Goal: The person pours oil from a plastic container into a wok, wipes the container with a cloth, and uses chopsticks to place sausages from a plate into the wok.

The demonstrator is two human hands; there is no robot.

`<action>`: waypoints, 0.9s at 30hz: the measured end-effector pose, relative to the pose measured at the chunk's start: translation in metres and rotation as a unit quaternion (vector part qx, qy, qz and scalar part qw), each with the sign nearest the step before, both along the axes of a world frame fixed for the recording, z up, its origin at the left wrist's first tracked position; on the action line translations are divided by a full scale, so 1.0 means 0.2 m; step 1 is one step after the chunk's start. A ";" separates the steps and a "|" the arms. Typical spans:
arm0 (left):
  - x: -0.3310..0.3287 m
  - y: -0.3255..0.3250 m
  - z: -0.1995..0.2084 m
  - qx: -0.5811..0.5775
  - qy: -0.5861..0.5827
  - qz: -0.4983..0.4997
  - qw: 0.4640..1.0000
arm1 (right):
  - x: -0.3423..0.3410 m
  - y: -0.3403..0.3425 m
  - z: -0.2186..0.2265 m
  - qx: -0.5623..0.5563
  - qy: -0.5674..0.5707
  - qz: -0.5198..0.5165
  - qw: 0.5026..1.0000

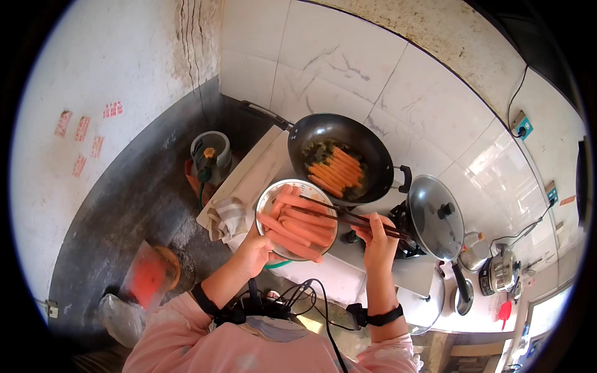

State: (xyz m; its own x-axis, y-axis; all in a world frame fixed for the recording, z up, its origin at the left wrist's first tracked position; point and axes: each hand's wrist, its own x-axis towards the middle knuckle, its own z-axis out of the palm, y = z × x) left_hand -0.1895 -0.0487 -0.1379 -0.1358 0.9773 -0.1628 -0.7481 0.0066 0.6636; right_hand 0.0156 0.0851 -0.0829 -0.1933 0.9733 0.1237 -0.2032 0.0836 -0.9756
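Sausages (297, 225), pink and long, lie heaped in the shallow metal bowl (266, 202) that you hold tilted over the near edge of the stove, just in front of the black wok (373, 155). Your left hand (254, 250) is clamped on the bowl's near rim from below, fingers curled under it. Your right hand (377, 239) is closed around a pair of dark chopsticks (348, 217), whose tips reach left across the bowl and rest among the sausages. Beyond the bowl, the wok sits on the burner with more sausages lined up inside it, orange-brown beside some dark greens. A crumpled white cloth (227, 217) lies on the counter just left of the bowl. Farther left, on the dark floor, stands a gas cylinder (210, 158) with a green valve. To the right of your right hand a round pot lid (432, 214) with a black knob leans near the stove, and farther right a small metal kettle-like pot (497, 273) sits on the white counter. Black bands wrap both your wrists, with cables running near your chest.
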 end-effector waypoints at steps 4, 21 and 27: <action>-0.01 0.01 -0.03 -0.010 0.002 0.011 1.000 | 0.05 0.14 -0.12 -0.087 0.073 -0.008 0.993; 0.02 0.07 0.04 -0.008 0.027 0.034 0.999 | 0.05 0.41 -0.29 -0.141 0.203 -0.085 0.965; 0.01 0.04 0.03 -0.022 0.051 0.046 0.997 | 0.06 0.53 -0.24 -0.168 0.183 -0.096 0.964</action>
